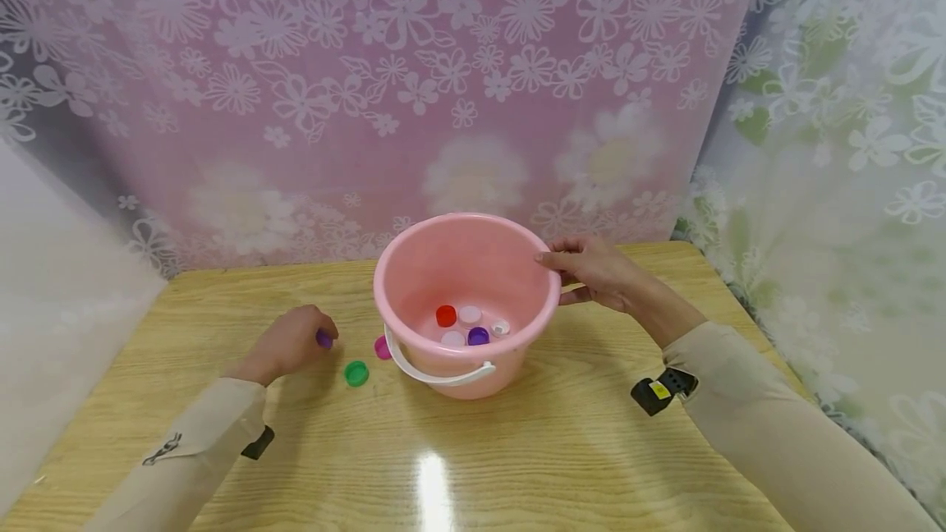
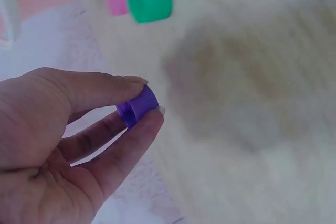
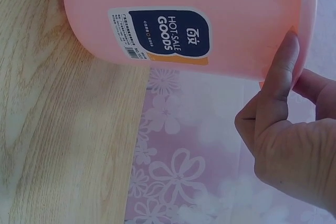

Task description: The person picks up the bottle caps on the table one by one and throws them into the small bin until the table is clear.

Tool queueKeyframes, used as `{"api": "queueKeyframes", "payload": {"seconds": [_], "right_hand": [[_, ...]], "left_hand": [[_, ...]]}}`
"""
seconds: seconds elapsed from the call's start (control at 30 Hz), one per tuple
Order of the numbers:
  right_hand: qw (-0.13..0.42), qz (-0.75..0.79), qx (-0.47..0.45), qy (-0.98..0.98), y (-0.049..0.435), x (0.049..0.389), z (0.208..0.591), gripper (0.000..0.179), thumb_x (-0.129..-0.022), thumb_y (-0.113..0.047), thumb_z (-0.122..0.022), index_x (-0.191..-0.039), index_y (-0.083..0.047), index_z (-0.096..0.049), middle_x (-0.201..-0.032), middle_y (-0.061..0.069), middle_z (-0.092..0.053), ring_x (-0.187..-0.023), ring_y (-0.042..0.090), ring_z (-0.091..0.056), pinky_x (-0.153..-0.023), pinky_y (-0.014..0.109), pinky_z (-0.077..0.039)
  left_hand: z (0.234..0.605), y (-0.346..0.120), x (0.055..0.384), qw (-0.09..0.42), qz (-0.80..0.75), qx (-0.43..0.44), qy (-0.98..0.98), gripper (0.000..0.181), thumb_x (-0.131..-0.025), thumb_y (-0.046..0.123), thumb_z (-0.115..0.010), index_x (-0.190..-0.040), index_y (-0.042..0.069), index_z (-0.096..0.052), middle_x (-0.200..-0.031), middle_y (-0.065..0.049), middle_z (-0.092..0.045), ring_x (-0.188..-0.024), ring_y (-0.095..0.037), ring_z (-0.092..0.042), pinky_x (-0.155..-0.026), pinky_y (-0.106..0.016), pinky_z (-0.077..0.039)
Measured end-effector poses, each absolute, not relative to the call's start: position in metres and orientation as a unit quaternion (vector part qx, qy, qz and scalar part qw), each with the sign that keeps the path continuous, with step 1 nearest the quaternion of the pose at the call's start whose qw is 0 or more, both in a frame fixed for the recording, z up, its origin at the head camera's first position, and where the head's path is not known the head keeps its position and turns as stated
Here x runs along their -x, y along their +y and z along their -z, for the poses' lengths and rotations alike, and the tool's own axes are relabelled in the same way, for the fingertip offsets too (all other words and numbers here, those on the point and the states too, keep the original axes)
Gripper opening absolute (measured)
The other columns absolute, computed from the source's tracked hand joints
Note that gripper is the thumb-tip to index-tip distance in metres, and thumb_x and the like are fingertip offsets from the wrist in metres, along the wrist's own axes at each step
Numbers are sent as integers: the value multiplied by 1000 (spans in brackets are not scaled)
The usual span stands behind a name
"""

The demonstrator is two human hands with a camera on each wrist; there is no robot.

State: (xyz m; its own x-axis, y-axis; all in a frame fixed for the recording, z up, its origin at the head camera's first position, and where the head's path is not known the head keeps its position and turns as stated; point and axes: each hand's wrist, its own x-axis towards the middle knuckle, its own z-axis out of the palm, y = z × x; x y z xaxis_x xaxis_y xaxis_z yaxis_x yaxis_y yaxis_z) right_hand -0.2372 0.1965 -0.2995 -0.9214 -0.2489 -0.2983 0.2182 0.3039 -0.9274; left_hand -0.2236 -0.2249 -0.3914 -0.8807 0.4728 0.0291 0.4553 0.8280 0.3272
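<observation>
Between thumb and fingertips, my left hand (image 1: pixel 293 341) pinches a purple bottle cap (image 2: pixel 137 107), held just above the table to the left of the bucket. My right hand (image 1: pixel 597 273) grips the rim of a pink bucket (image 1: pixel 473 372) on its right side, thumb over the edge and fingers outside. Inside the bucket lie several caps, among them a red cap (image 1: pixel 446 316), a purple cap (image 1: pixel 478 337) and white ones. A green cap (image 1: pixel 356 373) and a magenta cap (image 1: pixel 383 347) lie on the table between my left hand and the bucket.
The bucket's white handle (image 1: pixel 436 376) hangs down its front. A wooden table (image 1: pixel 562 466) carries everything. Behind it hangs a pink floral curtain (image 1: pixel 369 105), with a pale floral one (image 1: pixel 842 187) at the right. A printed label (image 3: pixel 173 35) is on the bucket's side.
</observation>
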Motion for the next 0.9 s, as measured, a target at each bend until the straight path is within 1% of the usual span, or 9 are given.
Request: {"api": "queueKeyframes", "payload": {"seconds": [0.2,0.43,0.6,0.7,0.9], "right_hand": [[198,591,9,782,196,237,299,39,-96,-25,-60,-123,3,-50,-103,17,-58,-82,21,-64,-73,39,-58],[200,595,12,778,197,236,300,40,-96,-25,-59,-123,4,-50,-107,20,-56,-87,25,-64,-73,39,-58],[205,596,16,776,196,237,300,41,-97,-25,-59,-124,4,-49,-109,21,-56,-88,25,-64,-74,40,-57],[204,592,16,779,197,237,299,40,-97,-25,-58,-124,4,-50,-106,19,-57,-85,23,-65,-74,40,-57],[204,593,16,779,197,237,298,41,-97,-25,-58,-125,4,-49,-103,17,-57,-81,20,-65,-72,38,-58]], "left_hand": [[359,-229,228,22,-156,-256,954,15,-80,-5,-67,-94,-3,-72,-91,-12,-67,-86,-31,-62,-74,-44,-54],[315,-223,230,-8,-146,-258,955,15,-83,-4,-66,-97,-3,-72,-95,-15,-65,-89,-33,-61,-76,-47,-54],[284,-209,230,-38,-134,-263,955,14,-82,-2,-67,-96,0,-73,-96,-15,-64,-88,-32,-60,-76,-47,-53],[268,-198,233,-51,-133,-271,952,15,-83,-1,-67,-97,0,-73,-97,-15,-64,-88,-31,-60,-76,-46,-53],[245,-171,239,-75,-134,-293,943,14,-84,-2,-65,-95,0,-73,-96,-13,-64,-86,-28,-59,-75,-41,-53]]}}
